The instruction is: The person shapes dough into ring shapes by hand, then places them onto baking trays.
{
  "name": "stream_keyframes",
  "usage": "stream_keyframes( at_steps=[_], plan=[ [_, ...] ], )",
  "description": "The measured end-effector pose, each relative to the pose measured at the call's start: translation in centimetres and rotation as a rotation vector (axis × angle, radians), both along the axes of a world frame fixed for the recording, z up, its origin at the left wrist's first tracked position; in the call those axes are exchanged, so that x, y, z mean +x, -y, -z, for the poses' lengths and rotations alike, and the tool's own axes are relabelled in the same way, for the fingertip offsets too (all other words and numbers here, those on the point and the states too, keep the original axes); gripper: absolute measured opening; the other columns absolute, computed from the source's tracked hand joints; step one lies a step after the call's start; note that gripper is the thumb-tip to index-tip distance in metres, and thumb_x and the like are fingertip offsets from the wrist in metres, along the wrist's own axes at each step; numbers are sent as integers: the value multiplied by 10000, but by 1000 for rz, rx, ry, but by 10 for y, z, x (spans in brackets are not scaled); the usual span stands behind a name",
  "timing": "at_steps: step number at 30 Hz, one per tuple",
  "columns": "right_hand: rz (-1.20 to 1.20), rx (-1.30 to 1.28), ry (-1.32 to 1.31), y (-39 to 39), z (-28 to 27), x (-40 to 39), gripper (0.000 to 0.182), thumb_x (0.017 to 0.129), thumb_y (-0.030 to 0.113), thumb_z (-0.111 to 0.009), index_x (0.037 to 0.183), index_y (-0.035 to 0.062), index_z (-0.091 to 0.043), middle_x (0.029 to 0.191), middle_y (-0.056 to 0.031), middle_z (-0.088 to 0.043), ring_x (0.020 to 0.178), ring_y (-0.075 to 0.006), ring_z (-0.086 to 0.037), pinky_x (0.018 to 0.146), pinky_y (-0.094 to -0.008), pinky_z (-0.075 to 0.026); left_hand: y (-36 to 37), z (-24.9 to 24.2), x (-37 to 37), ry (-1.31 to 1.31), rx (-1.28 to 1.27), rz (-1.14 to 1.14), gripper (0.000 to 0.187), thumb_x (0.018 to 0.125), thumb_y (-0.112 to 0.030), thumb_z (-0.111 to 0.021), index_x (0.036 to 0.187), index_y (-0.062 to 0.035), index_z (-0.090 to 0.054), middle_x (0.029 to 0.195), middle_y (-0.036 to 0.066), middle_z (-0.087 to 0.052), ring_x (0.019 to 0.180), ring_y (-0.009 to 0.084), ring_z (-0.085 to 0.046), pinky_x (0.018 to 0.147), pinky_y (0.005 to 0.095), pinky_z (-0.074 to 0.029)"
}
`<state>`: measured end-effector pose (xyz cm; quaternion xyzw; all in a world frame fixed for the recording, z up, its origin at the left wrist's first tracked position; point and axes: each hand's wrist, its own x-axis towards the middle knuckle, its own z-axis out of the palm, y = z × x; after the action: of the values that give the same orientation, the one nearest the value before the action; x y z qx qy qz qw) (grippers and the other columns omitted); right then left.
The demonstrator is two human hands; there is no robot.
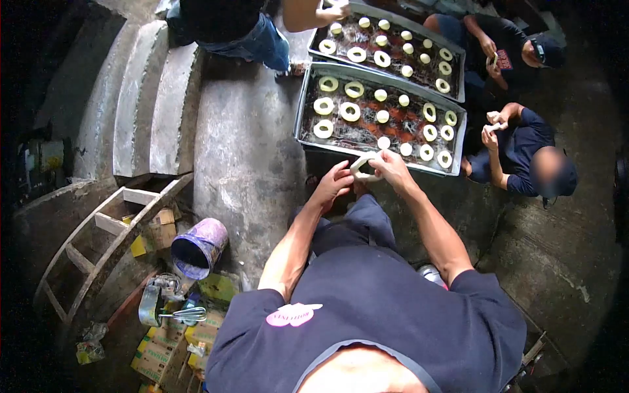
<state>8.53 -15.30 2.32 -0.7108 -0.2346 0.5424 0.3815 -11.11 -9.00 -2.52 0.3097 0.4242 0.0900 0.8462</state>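
A pale dough ring is held between my two hands, just off the near edge of the closer tray. My left hand grips its left side with the fingers curled in. On the ring's right side, my right hand pinches the dough and covers part of it. The closer dark tray carries several dough rings and several round dough balls. One dough ball lies right beside my right hand, near the tray's edge.
A second tray with rings and balls stands beyond. Two co-workers at the right handle dough; another person stands at the far left. On the left are concrete steps, a wooden ladder, a purple bucket and a whisk.
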Motion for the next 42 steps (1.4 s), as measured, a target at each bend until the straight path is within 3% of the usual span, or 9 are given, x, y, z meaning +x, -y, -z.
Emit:
stream_keyframes(
  at_steps=[2, 6, 12, 16, 21, 24, 30, 36, 42],
  plan=[
    [-142, -200, 287, -16, 50, 10, 365, 834, 358, -569, 841, -6, -538, 725, -132, -601, 701, -219, -592, 651, -360, -461, 9, 43, -18, -293, 124, 148, 664, 798, -253, -670, 1357, -66, -365, 1317, 113, -461, 1118, 228, -504, 864, 316, -436],
    [2, -178, 443, -42, 180, 25, 441, 856, 424, -496, 864, -15, -543, 850, -235, -611, 826, -389, -585, 764, -436, -434, 27, 87, -97, -391, 247, 123, 475, 867, -253, -601, 1269, -39, -466, 1008, 44, -586, 844, 121, -544, 715, 246, -450],
    [301, -220, -28, -103, 305, 28, 562, 927, 481, -343, 818, -12, -591, 714, -127, -604, 655, -221, -573, 637, -364, -442, 84, 87, -200, -935, -44, -39, 383, 874, -176, -559, 1225, -35, -497, 926, 53, -591, 789, 107, -540, 647, 233, -432],
    [226, -269, 131, -85, 361, 44, 394, 910, 386, -428, 847, 15, -545, 769, -161, -611, 725, -293, -612, 656, -401, -464, 121, 90, -213, -999, -76, 26, 384, 847, -164, -558, 1193, -2, -521, 918, 71, -617, 767, 119, -555, 622, 257, -453],
    [-21, -115, 763, -29, 350, 84, 431, 800, 225, -555, 1194, 56, -516, 920, -219, -586, 874, -359, -579, 765, -422, -476, 119, 100, -161, -847, -197, 63, 407, 868, -217, -584, 1209, -14, -497, 1001, 61, -586, 861, 128, -565, 700, 245, -445],
    [-27, -289, 953, -3, 305, 117, 374, 777, 235, -604, 1096, 48, -546, 937, -223, -555, 890, -385, -558, 756, -444, -473, 89, 99, -108, -758, -77, 106, 401, 872, -203, -580, 1204, 4, -494, 983, 48, -584, 849, 117, -562, 709, 234, -441],
    [66, -287, 552, 0, 316, 92, 329, 822, 326, -509, 874, 2, -526, 830, -228, -600, 796, -394, -585, 751, -473, -458, 43, 116, -31, -656, 235, 177, 371, 884, -162, -562, 1219, -8, -516, 1099, 81, -595, 953, 126, -570, 778, 245, -463],
    [67, -14, -387, -25, 160, 26, 253, 819, 267, -622, 948, 56, -573, 848, -30, -590, 686, -60, -511, 549, -200, -430, -4, 47, 56, -491, 174, -61, 436, 899, -204, -556, 1286, -33, -450, 1225, 84, -511, 1000, 159, -544, 757, 300, -514],
    [99, 247, -636, -18, 10, 8, 235, 810, 172, -647, 979, 26, -577, 938, -45, -616, 828, -89, -577, 690, -235, -485, -22, -23, 55, -99, 343, -124, 561, 832, -45, -615, 1316, -3, -335, 955, 100, -602, 821, 135, -597, 719, 259, -512]
  ],
)
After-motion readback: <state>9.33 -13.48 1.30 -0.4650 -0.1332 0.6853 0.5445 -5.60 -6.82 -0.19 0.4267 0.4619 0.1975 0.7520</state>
